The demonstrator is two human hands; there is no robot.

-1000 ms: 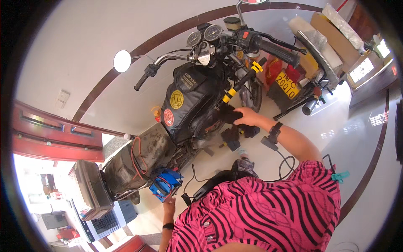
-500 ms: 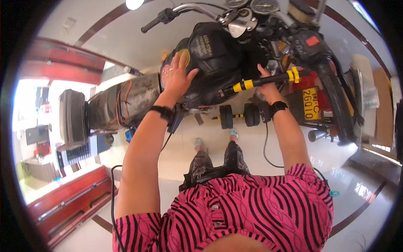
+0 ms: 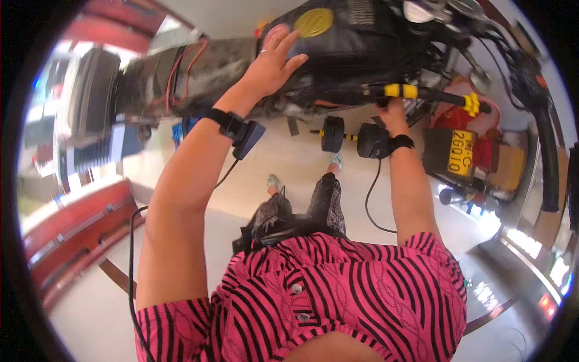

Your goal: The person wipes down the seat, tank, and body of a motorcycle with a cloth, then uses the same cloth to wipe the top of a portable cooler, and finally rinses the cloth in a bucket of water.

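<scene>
Your left hand (image 3: 269,71) hopped from the blue bundle (image 3: 177,134) to the black tank cover (image 3: 362,53), fingers spread.
Black-and-yellow bar (image 3: 439,95) is just beyond your right hand (image 3: 395,118), can't tell if gripped; looks stiff, probably hefty, grab mid-shaft.

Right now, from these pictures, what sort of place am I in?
Probably a room at home doubling as bike parking, though I can't be certain: a motorbike stands on a glossy pale floor, with what looks like a black-and-yellow dumbbell beside it.
</scene>
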